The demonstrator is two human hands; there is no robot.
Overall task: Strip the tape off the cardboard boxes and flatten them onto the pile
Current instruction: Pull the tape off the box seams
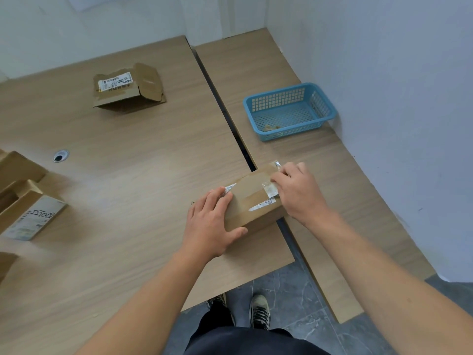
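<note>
We see two pale wood-grain desks pushed side by side into one surface (128, 155), with a narrow dark gap (222, 103) running between them. White walls (384, 60) close in the far side and the right side, and a grey marbled floor (294, 298) shows below the near edge, where a pair of laced shoes (259, 312) stands. A round cable hole (60, 156) is set into the left desk. On the right desk, near the wall, sits a blue plastic basket (294, 133) with a small crumpled scrap (270, 127) lying inside it. Far back on the left desk lies a flattened box (128, 87) with a white shipping label on top. At the left edge we see open boxes (28, 208), one with handwriting on its side.

The small box (252, 201) lies close to the near edge, straddling the gap. It is brown, closed and rather flat, with a band of brown tape along its top and torn remnants of white label. The left hand (212, 221) lies spread over its left end, fingers flat on top and thumb along the near side. The right hand (299, 190) is curled at the right end, its fingertips pinching the tape (277, 164), a shiny bit of which stands up above the fingers.
</note>
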